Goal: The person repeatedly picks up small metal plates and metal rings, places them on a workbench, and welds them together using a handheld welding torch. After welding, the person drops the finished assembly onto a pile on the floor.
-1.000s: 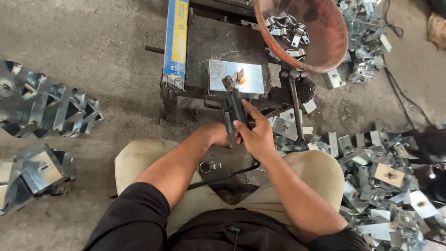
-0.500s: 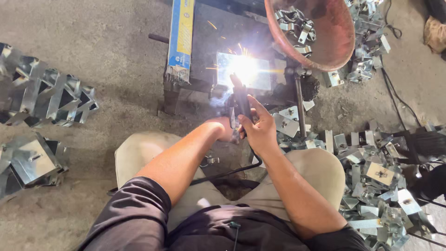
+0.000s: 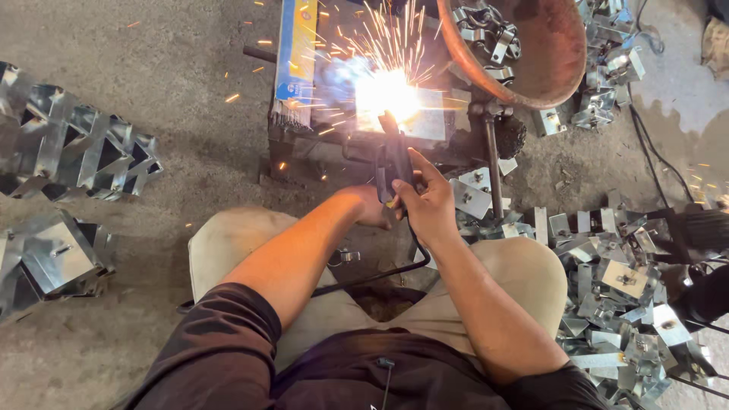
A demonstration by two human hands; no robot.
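We grip the welding holder (image 3: 393, 167) with right hand (image 3: 429, 201) and left hand (image 3: 372, 206), both arms stretched forward, sparks on the metal plate (image 3: 425, 121).

We see a rust-coloured metal bowl (image 3: 547, 53) at top right with a few bent brackets (image 3: 486, 30) inside it. On the concrete floor (image 3: 190, 99), folded galvanized brackets (image 3: 76, 144) sit stacked at far left, with another stack (image 3: 53, 258) just below. A loose heap of brackets (image 3: 623, 304) spreads on the right. A blue box (image 3: 298, 53) lies along the counter's left edge.
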